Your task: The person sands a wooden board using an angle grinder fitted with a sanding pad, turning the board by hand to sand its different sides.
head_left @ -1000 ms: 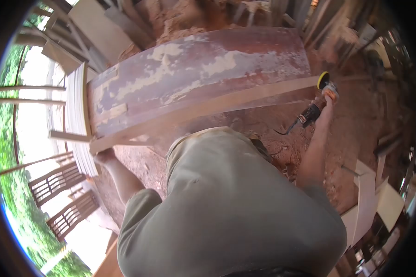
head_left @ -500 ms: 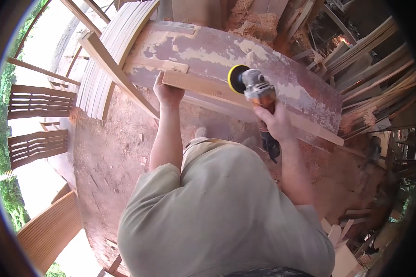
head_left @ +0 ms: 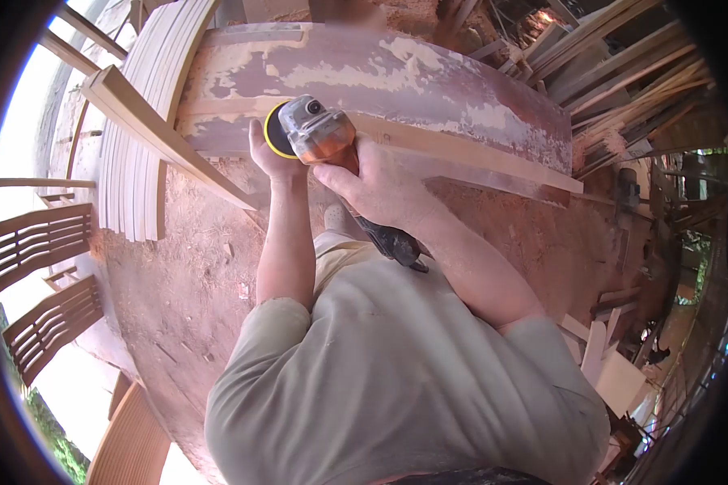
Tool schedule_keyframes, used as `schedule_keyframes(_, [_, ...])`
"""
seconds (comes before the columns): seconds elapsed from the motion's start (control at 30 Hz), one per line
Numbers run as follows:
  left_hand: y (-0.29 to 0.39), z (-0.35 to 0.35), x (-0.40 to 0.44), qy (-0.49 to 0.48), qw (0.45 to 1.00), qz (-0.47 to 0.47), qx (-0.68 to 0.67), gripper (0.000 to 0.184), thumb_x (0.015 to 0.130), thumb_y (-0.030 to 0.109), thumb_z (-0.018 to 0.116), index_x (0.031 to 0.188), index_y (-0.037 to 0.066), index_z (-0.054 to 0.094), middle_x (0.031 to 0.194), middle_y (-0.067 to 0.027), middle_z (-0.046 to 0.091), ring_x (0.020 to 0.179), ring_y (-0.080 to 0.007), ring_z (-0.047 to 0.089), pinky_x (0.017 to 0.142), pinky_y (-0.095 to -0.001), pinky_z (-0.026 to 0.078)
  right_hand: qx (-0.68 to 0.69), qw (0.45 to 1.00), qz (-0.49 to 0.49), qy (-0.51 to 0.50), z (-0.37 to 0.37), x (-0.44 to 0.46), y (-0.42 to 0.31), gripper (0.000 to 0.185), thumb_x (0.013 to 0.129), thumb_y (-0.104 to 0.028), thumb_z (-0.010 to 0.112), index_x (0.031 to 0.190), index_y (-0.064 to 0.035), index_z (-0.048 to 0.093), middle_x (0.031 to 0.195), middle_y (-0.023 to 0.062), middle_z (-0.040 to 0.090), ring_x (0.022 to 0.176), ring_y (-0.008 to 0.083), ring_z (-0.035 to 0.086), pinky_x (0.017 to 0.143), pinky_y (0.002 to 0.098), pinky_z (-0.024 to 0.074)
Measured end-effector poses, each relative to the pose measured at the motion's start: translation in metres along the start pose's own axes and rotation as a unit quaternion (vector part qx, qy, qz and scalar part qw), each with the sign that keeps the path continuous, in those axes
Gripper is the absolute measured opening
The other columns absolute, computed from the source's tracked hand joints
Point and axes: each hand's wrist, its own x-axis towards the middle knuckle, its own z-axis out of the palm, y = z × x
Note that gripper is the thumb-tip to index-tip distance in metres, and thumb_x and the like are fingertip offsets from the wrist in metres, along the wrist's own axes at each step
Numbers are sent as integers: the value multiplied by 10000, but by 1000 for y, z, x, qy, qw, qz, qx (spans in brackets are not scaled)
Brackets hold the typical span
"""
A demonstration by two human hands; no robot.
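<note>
My right hand point(head_left: 384, 182) is wrapped round the body of an angle grinder point(head_left: 325, 137) with an orange and grey head. Its yellow-edged sanding disc point(head_left: 278, 131) is tilted over the left end of a long wooden plank point(head_left: 461, 152). At that end my left hand point(head_left: 279, 162) grips the plank, partly hidden behind the disc. Whether the disc touches the wood, I cannot tell. The plank lies along the near side of a worn, patchy workbench point(head_left: 348, 56). Below my right hand hangs the grinder's black rear end point(head_left: 392, 242).
A curved wooden beam point(head_left: 158, 129) leans beside stacked slats point(head_left: 129, 174) on the left. Slatted chair-back panels point(head_left: 40, 242) stand farther left. Rough timber strips point(head_left: 631, 89) are piled at right. Sawdust and scraps cover the floor point(head_left: 194, 283).
My right hand has brought the grinder leftward along the plank, from its middle to the end by my left hand. The view has shifted slightly; my left hand stays at the plank's end.
</note>
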Motion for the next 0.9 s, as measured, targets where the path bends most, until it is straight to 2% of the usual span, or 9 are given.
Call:
schedule_keyframes(0.03, [1, 4, 1, 61, 996, 17, 56, 684, 982, 497, 271, 1230, -84, 534, 1253, -239, 582, 1164, -386, 547, 1051, -504, 394, 1, 1000, 11, -5, -1, 0, 1, 489, 887, -321, 655, 1164, 66, 543, 1036, 205, 657, 1004, 307, 649, 878, 383, 487])
schedule_keyframes(0.17, [36, -6, 5, 53, 997, 27, -52, 653, 957, 479, 321, 1223, -84, 518, 1213, -222, 554, 1132, -368, 515, 1051, -532, 346, 0, 999, 48, -8, -23, -11, 23, 468, 889, -292, 655, 1172, 64, 544, 1050, 181, 654, 994, 256, 642, 885, 363, 483])
schedule_keyframes(0.4, [79, -3, 5, 91, 995, 47, 6, 641, 932, 501, 366, 1150, -73, 549, 1108, -206, 573, 1030, -327, 526, 995, -499, 373, 8, 991, 95, 90, -43, -41, 83, 466, 867, -319, 670, 1123, 60, 581, 1039, 189, 677, 989, 284, 662, 879, 381, 495])
schedule_keyframes(0.5, [96, -15, 11, -37, 995, 43, 85, 754, 940, 580, 281, 1198, -85, 527, 1122, -228, 565, 1085, -359, 519, 1054, -560, 326, 18, 983, 130, 129, -65, -57, 104, 489, 865, -339, 673, 1127, 64, 583, 1046, 190, 679, 1003, 283, 660, 883, 381, 494])
schedule_keyframes(0.57, [82, 26, 8, 124, 966, 124, 192, 862, 942, 649, 201, 1305, -90, 454, 1228, -258, 534, 1187, -390, 486, 1125, -623, 222, 24, 978, 146, 149, -78, -69, 125, 507, 863, -353, 675, 1133, 66, 583, 1050, 189, 680, 1008, 283, 659, 884, 381, 494])
schedule_keyframes(0.6, [76, 35, 7, 170, 944, 126, 254, 841, 944, 631, 182, 1489, -5, 264, 1441, -254, 383, 1373, -382, 349, 1144, -633, 195, 7, 972, 163, 169, -85, -72, 140, 524, 860, -365, 676, 1143, 65, 582, 1055, 189, 680, 1011, 285, 659, 886, 381, 494])
schedule_keyframes(0.63, [72, 36, 6, 169, 944, 117, 259, 841, 944, 631, 182, 1489, -5, 264, 1441, -254, 383, 1373, -382, 349, 1144, -633, 195, -8, 965, 181, 187, -91, -76, 154, 540, 858, -378, 677, 1153, 65, 582, 1061, 190, 680, 1014, 287, 659, 888, 381, 493])
schedule_keyframes(0.83, [70, 40, 15, 213, 902, 207, 315, 775, 936, 605, 251, 1357, -18, 438, 1260, -240, 530, 1199, -364, 523, 1049, -631, 369, -14, 953, 200, 228, -135, -101, 236, 670, 847, -486, 652, 1236, 51, 553, 1133, 196, 669, 1077, 303, 647, 928, 385, 480])
schedule_keyframes(0.9, [86, 26, 22, 184, 902, 209, 330, 744, 939, 594, 277, 1324, -16, 455, 1220, -233, 539, 1138, -360, 556, 966, -595, 447, -41, 938, 273, 210, -160, -111, 235, 670, 851, -488, 644, 1256, 36, 545, 1142, 187, 669, 1091, 302, 642, 934, 385, 476])
